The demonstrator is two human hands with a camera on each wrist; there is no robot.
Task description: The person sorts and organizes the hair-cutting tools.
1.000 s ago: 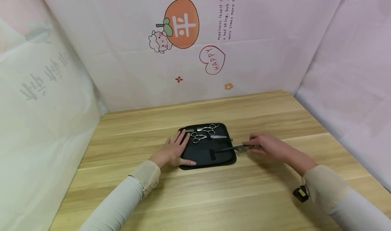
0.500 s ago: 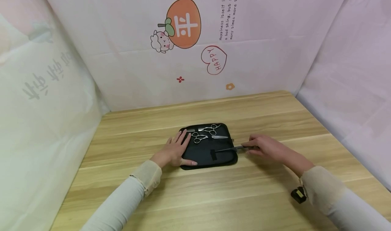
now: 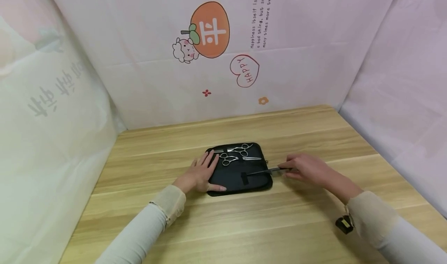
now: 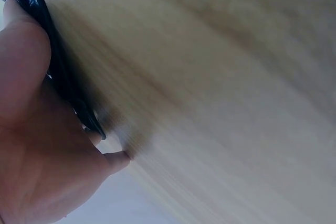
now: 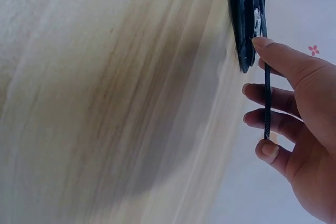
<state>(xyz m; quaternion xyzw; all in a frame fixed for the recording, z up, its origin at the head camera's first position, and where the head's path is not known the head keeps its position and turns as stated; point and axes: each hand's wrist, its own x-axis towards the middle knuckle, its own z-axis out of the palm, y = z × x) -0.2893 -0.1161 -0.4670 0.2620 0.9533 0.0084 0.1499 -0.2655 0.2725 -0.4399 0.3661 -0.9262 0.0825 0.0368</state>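
Note:
A black zip case [image 3: 228, 178] lies opened flat on the wooden table, with two pairs of silver hairdressing scissors [image 3: 228, 160] in its upper half. My left hand [image 3: 200, 176] rests on the case's left edge, fingers spread over it and thumb along the lower edge. At the right side, my right hand [image 3: 305, 167] pinches a thin black comb [image 3: 276, 169] between thumb and fingers. The comb's narrow end lies over the case, its tip at a small black loop [image 3: 245, 178]. In the right wrist view, the comb [image 5: 267, 95] appears edge-on; the case partly hides its far end.
The wooden table [image 3: 223, 225] extends around the case. Printed white sheets [image 3: 157, 81] stand behind it and along both sides. A small black box-shaped item [image 3: 344, 224] hangs at the right wrist cuff.
The right hand has shifted slightly left, bringing the comb a little farther over the case to the loop. The left hand keeps its place on the case. The head view has shifted slightly.

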